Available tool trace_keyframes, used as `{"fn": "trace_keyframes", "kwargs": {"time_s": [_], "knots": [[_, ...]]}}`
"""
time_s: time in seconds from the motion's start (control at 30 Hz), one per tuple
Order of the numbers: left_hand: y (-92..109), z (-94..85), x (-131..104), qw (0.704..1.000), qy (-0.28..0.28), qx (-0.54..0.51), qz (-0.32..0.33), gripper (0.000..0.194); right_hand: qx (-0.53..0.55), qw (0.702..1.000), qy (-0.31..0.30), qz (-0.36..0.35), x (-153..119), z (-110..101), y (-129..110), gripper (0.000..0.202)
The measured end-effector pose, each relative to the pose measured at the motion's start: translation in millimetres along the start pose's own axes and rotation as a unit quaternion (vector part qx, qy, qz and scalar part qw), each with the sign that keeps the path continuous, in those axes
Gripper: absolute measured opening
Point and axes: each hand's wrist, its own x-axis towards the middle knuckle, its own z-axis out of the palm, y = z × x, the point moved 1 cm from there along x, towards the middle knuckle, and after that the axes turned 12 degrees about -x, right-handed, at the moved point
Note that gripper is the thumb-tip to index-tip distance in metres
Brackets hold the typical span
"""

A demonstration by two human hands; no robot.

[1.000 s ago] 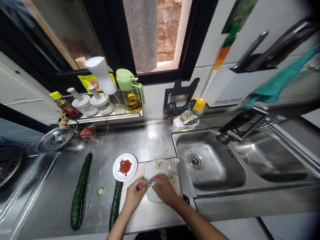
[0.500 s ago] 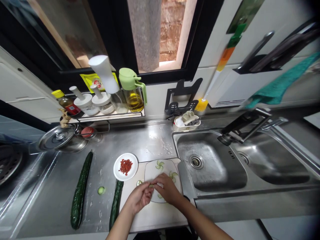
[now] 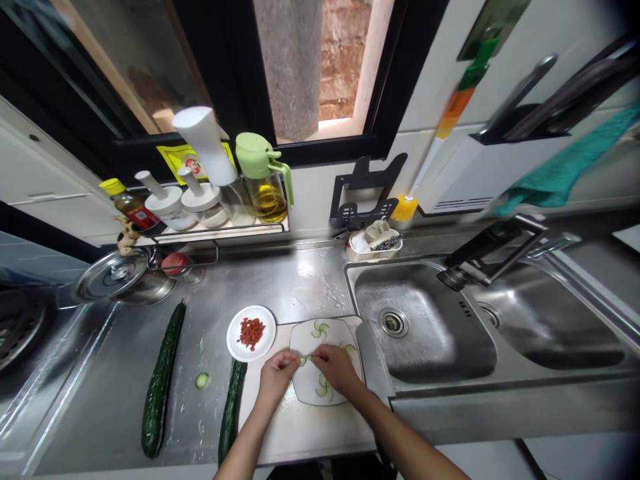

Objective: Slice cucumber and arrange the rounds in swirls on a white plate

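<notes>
Above a white square plate (image 3: 307,393), my left hand (image 3: 274,381) and my right hand (image 3: 339,368) are close together with fingertips pinched. A small thin cucumber slice (image 3: 303,361) stretches between them, an end in each hand. Curved cucumber slices (image 3: 324,387) lie in pinwheel shapes on the plate, at its back, front and right; my right hand partly covers the right one. The plate rests on a pale cutting board (image 3: 295,433). Left of it stands a round white dish (image 3: 271,327) with small red pieces (image 3: 251,333) in it.
A cut cucumber (image 3: 232,407) lies along the board's left edge. Further left are a cucumber end (image 3: 202,381) and a long whole cucumber (image 3: 163,383). A double sink (image 3: 425,320) is at the right. Behind stands a rack with seasoning jars and an oil bottle (image 3: 265,180).
My hands have drawn apart, the left moving left and turning over, and the cucumber slice now shows between them. The front pinwheel on the plate is more in view.
</notes>
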Motion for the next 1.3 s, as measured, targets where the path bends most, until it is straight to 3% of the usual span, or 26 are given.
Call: {"fn": "trace_keyframes", "kwargs": {"time_s": [0.17,0.37,0.7,1.3], "knots": [[-2,-2.1,0,0.974,0.024,0.197,0.112,0.021,-0.091,0.995,-0.007,0.041,8,0,-7,0.018],[-4,-2.9,0,0.937,0.007,0.290,0.193,0.017,-0.172,0.983,-0.026,0.063,13,3,-17,0.016],[-8,-7.2,4,0.915,0.004,0.342,0.215,0.016,-0.216,0.975,-0.035,0.040,18,11,-19,0.018],[-10,-14.7,8,0.917,-0.024,0.325,0.229,0.019,-0.233,0.972,-0.019,-0.040,14,23,-12,0.020]]}}
